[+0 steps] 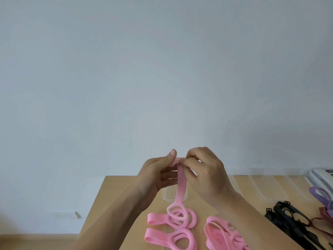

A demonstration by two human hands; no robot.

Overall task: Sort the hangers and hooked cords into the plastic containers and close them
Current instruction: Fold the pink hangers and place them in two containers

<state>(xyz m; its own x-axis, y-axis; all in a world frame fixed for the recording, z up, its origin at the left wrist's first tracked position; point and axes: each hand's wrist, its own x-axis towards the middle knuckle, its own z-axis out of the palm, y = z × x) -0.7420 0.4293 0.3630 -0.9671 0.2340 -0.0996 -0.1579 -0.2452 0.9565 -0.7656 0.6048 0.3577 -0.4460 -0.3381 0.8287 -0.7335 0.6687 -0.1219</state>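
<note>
At the far left, past the edge of the worktop (111,199), a wall socket (67,214) sits low on the wall. The left hand (156,175) is raised above the worktop. Its thumb and fingers (170,156) pinch the top end of a pink cord (180,188), which seems to be held up so that its length hangs straight and can be untangled or folded. The cord drops between the two hands, and its lower part lies in loose coils on the worktop. Nearer the person, a second pink cord (171,239) lies looped flat. The right hand (209,175) meets the left at the same end of the cord. Its fingers (191,162) are curled and nip the cord just beside the left thumb, probably to start a fold or a roll.

Behind the hanging cord stands a clear container (164,195), half hidden by the hands. The cord is not yet in it. Right of the coils lies a pink bundle (223,237) of more cords. Further right along the back are clear plastic pieces (261,188), and whether they are boxes or lids cannot be told. Then come black hangers (288,222) in a pile, dark red hangers (324,219) and purple hangers (320,193) at the edge, seemingly grouped by colour and waiting to be sorted.
</note>
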